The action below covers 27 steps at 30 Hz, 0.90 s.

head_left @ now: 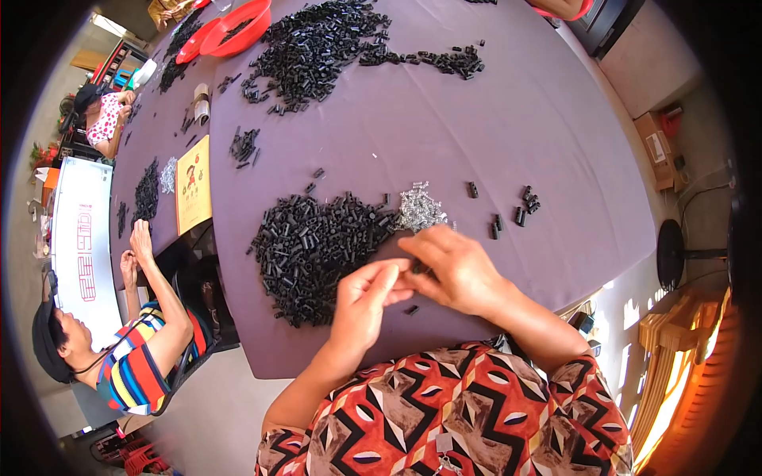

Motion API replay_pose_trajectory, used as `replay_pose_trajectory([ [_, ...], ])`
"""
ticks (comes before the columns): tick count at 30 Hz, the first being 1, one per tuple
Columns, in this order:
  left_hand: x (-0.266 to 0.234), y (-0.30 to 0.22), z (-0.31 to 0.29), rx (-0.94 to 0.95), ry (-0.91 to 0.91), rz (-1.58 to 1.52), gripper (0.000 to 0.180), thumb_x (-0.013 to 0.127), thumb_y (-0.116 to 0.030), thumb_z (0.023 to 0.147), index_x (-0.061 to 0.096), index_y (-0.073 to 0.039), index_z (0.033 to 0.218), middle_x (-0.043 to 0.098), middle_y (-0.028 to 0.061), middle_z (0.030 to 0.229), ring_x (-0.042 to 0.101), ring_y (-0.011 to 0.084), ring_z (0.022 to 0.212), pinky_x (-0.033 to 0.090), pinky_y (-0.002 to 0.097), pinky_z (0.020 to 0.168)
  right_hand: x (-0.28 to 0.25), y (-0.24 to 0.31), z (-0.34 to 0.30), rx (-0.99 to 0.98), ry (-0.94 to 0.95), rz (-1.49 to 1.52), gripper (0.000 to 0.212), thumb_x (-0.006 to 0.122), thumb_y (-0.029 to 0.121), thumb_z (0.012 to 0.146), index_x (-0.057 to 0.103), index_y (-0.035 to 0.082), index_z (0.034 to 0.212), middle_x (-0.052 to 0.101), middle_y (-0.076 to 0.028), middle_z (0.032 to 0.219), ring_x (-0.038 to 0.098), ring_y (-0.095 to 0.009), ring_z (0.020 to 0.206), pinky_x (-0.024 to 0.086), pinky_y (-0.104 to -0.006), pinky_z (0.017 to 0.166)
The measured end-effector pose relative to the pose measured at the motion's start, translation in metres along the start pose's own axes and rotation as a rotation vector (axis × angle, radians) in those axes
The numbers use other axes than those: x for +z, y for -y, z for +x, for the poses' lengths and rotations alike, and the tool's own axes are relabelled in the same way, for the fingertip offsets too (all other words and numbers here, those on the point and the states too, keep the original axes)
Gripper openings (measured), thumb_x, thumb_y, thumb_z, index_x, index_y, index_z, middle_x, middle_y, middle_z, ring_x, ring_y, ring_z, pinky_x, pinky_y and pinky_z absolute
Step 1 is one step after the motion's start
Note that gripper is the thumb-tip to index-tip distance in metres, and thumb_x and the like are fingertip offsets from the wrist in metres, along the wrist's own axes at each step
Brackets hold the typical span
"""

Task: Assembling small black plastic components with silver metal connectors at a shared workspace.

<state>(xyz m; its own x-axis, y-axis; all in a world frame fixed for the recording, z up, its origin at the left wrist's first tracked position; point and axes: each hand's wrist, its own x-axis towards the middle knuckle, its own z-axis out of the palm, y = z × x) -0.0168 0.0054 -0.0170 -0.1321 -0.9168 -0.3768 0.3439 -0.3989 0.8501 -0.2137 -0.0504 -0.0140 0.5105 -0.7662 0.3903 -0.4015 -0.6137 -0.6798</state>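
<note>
My left hand point(367, 300) and my right hand point(456, 271) meet at the fingertips near the front edge of the table. Dark against my right palm is a small black tube point(421, 268), held by curled fingers. My left thumb and fingers are pinched together; whatever sits between them is too small to make out. Left of my hands spreads a big pile of black tubes point(309, 254). Just beyond my right hand lies a heap of small silvery metal pieces point(419, 208). One loose black tube point(411, 310) rests on the cloth below my hands.
A dark cloth covers the table point(556, 174). Several black tubes point(520, 215) lie to the right, and a larger heap point(317, 55) is at the far side beside a red bowl point(242, 28). A yellow booklet point(193, 186) lies left. Another person point(143, 333) works at the left.
</note>
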Motion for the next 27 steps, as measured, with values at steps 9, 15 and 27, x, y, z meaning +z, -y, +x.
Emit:
replay_pose_trajectory([
  [9,-0.031,-0.023,-0.029,0.462,-0.209,0.955,0.012,0.069,0.002,0.092,0.073,0.002,0.104,0.071,0.0118,0.09,0.068,0.0198,0.077,0.053,0.0301,0.071,-0.055,-0.027,-0.038,0.264,-0.02,-0.356,0.042,0.071,0.001,0.078,0.065,0.002,0.119,0.062,-0.016,0.111,0.06,-0.037,0.104,0.053,-0.0443,0.091],
  [15,-0.023,-0.014,-0.024,0.714,-0.073,1.214,0.016,0.077,-0.004,0.084,0.072,-0.003,0.1,0.068,0.0102,0.092,0.065,0.0296,0.082,0.054,0.0388,0.072,-0.069,-0.028,-0.044,0.391,-0.059,-0.375,0.042,0.075,0.001,0.076,0.066,0.001,0.118,0.062,-0.014,0.111,0.06,-0.035,0.103,0.053,-0.0437,0.088],
  [27,-0.019,-0.008,-0.026,0.694,-0.001,1.428,0.016,0.081,-0.005,0.079,0.07,-0.005,0.092,0.067,0.0078,0.089,0.063,0.029,0.081,0.052,0.0395,0.071,-0.051,-0.045,-0.028,0.194,-0.033,-0.452,0.045,0.079,0.014,0.079,0.066,0.003,0.12,0.058,-0.013,0.134,0.051,-0.035,0.131,0.043,-0.0499,0.109],
])
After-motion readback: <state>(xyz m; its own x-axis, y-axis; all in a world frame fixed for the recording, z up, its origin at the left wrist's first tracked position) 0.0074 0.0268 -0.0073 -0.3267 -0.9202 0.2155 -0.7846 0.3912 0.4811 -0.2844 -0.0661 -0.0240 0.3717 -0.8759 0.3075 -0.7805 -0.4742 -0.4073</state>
